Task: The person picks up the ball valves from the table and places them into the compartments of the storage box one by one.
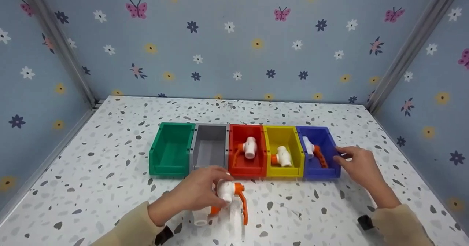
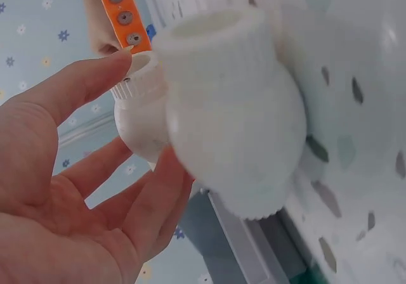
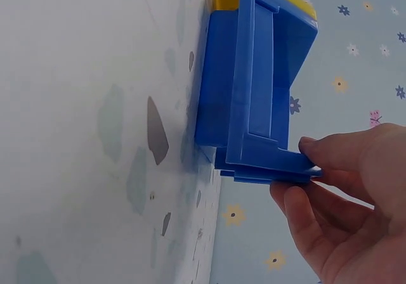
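Note:
A white plastic ball valve [image 1: 225,192] with an orange lever handle is pinched between the thumb and fingers of my left hand [image 1: 198,189], just in front of the grey bin. Partly behind that hand, a second white ball valve [image 1: 200,218] is on the table; in the left wrist view this valve [image 2: 235,106] looms close to the camera beside the held one [image 2: 141,119]. At the far right my right hand [image 1: 361,165] grips the side wall of the blue bin [image 1: 322,173], thumb inside and fingers outside in the right wrist view.
Left of the blue bin stand a yellow bin [image 1: 285,172], a red bin [image 1: 247,171], a grey bin [image 1: 210,154] and a green bin [image 1: 170,169] in one row. Single valves lie in the red, yellow and blue bins. Patterned walls enclose the speckled table [image 1: 293,216].

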### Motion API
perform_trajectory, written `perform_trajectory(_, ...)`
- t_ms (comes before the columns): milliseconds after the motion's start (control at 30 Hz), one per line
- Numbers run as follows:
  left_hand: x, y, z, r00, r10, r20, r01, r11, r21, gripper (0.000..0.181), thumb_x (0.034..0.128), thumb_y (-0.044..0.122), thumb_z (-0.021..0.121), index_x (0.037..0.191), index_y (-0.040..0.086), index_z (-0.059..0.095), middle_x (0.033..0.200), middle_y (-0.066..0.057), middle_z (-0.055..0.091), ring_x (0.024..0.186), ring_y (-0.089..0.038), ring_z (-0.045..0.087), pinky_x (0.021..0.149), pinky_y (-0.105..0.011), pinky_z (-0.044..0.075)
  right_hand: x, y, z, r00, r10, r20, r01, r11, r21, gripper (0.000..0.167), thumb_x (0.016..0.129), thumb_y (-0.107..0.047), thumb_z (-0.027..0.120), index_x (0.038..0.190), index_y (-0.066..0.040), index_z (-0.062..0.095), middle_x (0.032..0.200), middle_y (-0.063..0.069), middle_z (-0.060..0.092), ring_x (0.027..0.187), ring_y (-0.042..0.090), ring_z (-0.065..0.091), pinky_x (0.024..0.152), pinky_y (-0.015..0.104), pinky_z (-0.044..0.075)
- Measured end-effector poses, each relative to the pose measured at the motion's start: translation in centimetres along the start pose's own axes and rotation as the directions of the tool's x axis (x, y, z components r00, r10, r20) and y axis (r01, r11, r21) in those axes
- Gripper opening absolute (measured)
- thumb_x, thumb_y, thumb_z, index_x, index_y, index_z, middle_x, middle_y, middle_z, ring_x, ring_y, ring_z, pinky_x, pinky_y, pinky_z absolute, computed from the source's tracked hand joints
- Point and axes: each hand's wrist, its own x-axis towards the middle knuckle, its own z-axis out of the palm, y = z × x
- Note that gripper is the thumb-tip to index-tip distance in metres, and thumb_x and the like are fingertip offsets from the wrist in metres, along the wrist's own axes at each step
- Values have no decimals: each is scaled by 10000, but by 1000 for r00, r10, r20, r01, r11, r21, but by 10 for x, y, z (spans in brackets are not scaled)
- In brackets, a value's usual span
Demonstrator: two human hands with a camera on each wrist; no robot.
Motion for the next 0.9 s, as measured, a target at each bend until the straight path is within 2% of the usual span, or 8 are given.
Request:
perform_trajectory(100,-2,-1,-7,1000,-19,-17,18,1000,-19,516,739,287,897,1220,216,723,1304,-23,584,1094,-246,557,841,-437,529,0,-1,0,1000,18,9,-18,1000,9,382,948,-134,697,1287,35,642,1174,251,662,1015,399,639,804,517,535)
perform_trajectory(233,-3,-2,-16,997,-41,-70,40,999,-10,548,740,234,892,1256,208,711,1348,-21,558,1181,-275,515,907,-469,504,0,-1,-1,1000,28,14,-28,999,16,383,944,-130,700,1285,35,644,1178,249,664,1022,400,639,808,522,532)
perform_trajectory(400,-1,-6,-26,981,-83,-176,90,995,32,572,731,209,903,1266,232,705,1372,4,548,1243,-275,491,954,-465,483,1,-1,0,1000,13,15,-14,1000,24,374,943,-114,696,1277,48,645,1169,252,666,1017,403,638,817,529,529)
perform_trajectory(500,2,-8,-32,970,-105,-219,117,992,43,589,737,188,898,1289,220,694,1406,-8,535,1289,-293,470,968,-469,481,2,-1,0,1000,17,24,-18,999,35,379,952,-118,689,1288,49,636,1183,254,660,1030,403,632,832,531,526)
perform_trajectory(700,10,-17,-43,960,-114,-256,140,986,89,607,782,201,864,1349,164,649,1467,-90,484,1305,-333,468,957,-478,493,2,-2,-1,999,27,36,-28,999,31,379,960,-113,678,1294,58,626,1197,264,651,1041,406,625,846,536,523)
perform_trajectory(900,19,-28,-51,949,-69,-309,117,983,141,596,785,179,845,1342,109,646,1444,-133,500,1251,-344,516,936,-479,501,2,-4,-1,998,35,43,-36,999,29,378,962,-111,675,1294,62,624,1200,270,647,1043,409,622,853,539,520)
